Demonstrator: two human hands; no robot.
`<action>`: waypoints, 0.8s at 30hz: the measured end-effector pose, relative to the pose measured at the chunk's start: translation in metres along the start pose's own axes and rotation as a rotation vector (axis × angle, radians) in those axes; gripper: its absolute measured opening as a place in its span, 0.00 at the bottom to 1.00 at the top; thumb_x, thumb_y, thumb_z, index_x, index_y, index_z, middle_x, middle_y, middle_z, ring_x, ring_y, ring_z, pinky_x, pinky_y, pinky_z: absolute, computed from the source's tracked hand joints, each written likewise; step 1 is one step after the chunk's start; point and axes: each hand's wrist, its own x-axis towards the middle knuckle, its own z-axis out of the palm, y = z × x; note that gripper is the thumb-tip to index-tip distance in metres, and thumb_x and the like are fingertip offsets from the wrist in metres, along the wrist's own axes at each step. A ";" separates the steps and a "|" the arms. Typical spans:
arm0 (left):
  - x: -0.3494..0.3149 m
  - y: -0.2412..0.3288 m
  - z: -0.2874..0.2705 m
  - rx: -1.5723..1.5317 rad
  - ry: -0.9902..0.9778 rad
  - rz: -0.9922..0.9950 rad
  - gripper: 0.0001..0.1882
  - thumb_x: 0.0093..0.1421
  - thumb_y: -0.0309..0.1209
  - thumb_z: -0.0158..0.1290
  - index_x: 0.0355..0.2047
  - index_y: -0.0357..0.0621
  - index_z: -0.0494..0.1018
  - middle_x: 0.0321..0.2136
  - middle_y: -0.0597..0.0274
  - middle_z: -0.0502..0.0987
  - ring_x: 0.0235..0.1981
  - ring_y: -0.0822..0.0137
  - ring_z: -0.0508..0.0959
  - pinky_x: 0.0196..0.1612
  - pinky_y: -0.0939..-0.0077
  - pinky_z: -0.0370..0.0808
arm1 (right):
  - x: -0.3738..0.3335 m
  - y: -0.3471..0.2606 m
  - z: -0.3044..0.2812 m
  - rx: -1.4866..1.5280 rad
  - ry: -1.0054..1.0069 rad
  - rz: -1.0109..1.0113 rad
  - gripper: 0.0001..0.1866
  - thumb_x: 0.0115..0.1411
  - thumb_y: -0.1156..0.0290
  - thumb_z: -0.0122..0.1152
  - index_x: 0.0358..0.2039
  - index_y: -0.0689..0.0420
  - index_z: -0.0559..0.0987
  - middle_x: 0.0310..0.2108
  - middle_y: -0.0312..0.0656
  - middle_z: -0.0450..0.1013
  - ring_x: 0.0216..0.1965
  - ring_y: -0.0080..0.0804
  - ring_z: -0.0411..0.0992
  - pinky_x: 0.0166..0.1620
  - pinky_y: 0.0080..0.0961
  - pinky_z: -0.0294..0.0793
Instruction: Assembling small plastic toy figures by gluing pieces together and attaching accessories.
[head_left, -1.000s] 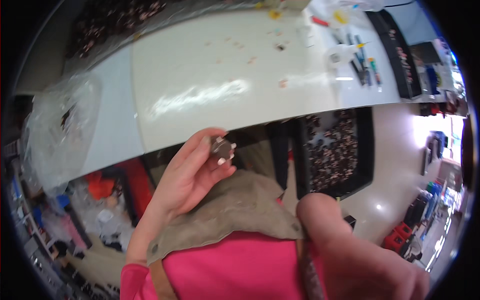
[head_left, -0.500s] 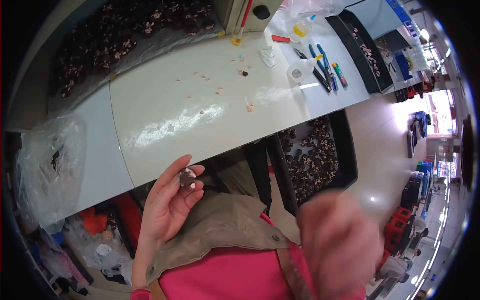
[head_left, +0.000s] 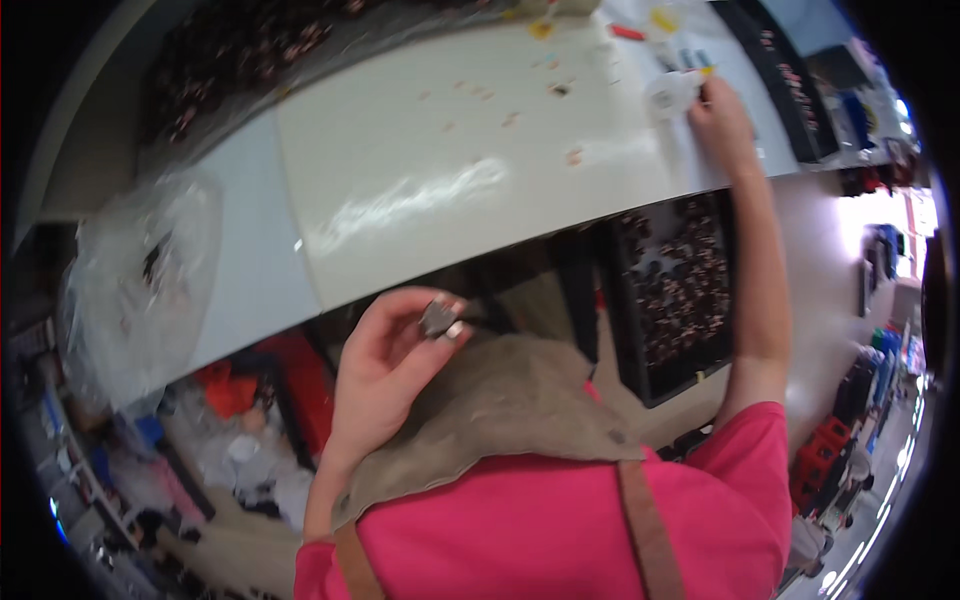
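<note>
Your left hand [head_left: 382, 368] holds a small dark part [head_left: 437, 319]; your right hand [head_left: 724, 126] is beside a white squeeze bottle [head_left: 666, 97]

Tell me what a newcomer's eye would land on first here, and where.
Probably the bright pink shirt at bottom centre, then the left grip above it, pinching a small dark piece. The right grip sits at upper right, over the pale table beside a white bottle. Right of centre, a black tray holds many dark and pinkish pieces.
</note>
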 end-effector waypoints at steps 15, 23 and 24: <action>0.011 -0.010 -0.012 0.304 -0.074 0.186 0.20 0.55 0.16 0.56 0.48 0.41 0.71 0.44 0.62 0.68 0.45 0.72 0.72 0.48 0.78 0.72 | -0.128 -0.105 -0.049 1.020 0.274 0.459 0.15 0.69 0.61 0.43 0.45 0.58 0.71 0.27 0.32 0.66 0.18 0.12 0.56 0.20 0.10 0.52; 0.021 -0.015 0.012 0.484 -0.057 0.291 0.21 0.51 0.12 0.57 0.44 0.40 0.69 0.42 0.60 0.69 0.41 0.70 0.74 0.45 0.78 0.71 | -0.142 -0.197 -0.026 0.992 -0.373 -0.161 0.09 0.55 0.80 0.53 0.37 0.59 0.74 0.27 0.41 0.67 0.25 0.33 0.66 0.29 0.24 0.65; 0.021 -0.013 0.012 0.532 -0.063 0.314 0.21 0.50 0.12 0.57 0.44 0.40 0.68 0.42 0.60 0.69 0.40 0.70 0.74 0.45 0.79 0.71 | -0.142 -0.201 -0.024 0.960 -0.367 -0.190 0.07 0.55 0.79 0.55 0.36 0.58 0.73 0.26 0.41 0.67 0.24 0.36 0.65 0.28 0.26 0.65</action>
